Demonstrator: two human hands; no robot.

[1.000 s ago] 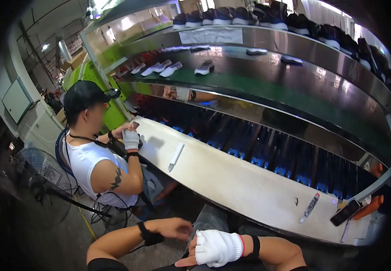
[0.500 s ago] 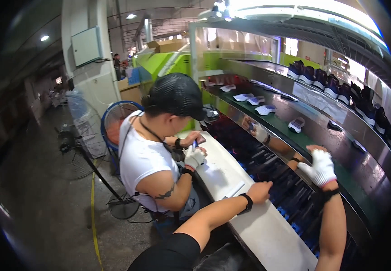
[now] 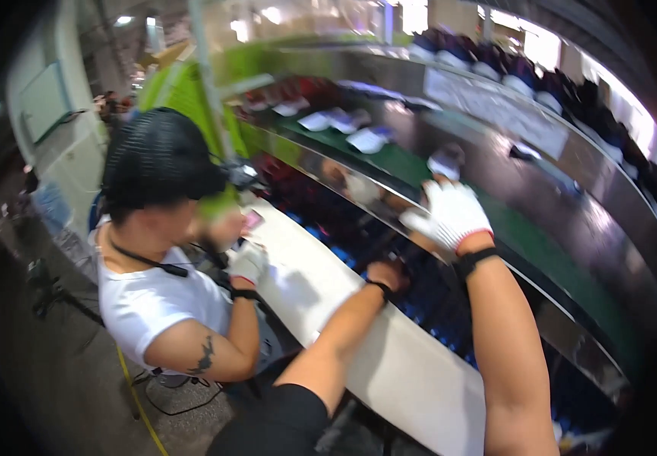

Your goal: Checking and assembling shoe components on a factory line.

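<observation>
My right hand [image 3: 454,213], in a white knit glove with bare fingertips, reaches over the green conveyor belt [image 3: 488,209]. Its thumb is spread away from the fingers. A pale shoe sole [image 3: 445,162] lies right at its fingertips; whether they touch cannot be made out. My left hand [image 3: 387,275] is bare and blurred, held over the dark slotted rack with blue parts [image 3: 427,315] beyond the white bench top. Its fingers look curled, and what they hold, if anything, is hidden. More pale soles [image 3: 368,140] lie farther left along the belt.
A co-worker [image 3: 169,266] in a white shirt and black cap sits close on my left, with a gloved hand over the white bench top [image 3: 412,380]. Dark shoes with white soles [image 3: 522,76] line the upper shelf. A metal ledge [image 3: 571,304] edges the belt.
My view has swung to the right. My right hand has moved farther along the belt up to a sole. My left hand has reached farther out over the dark rack.
</observation>
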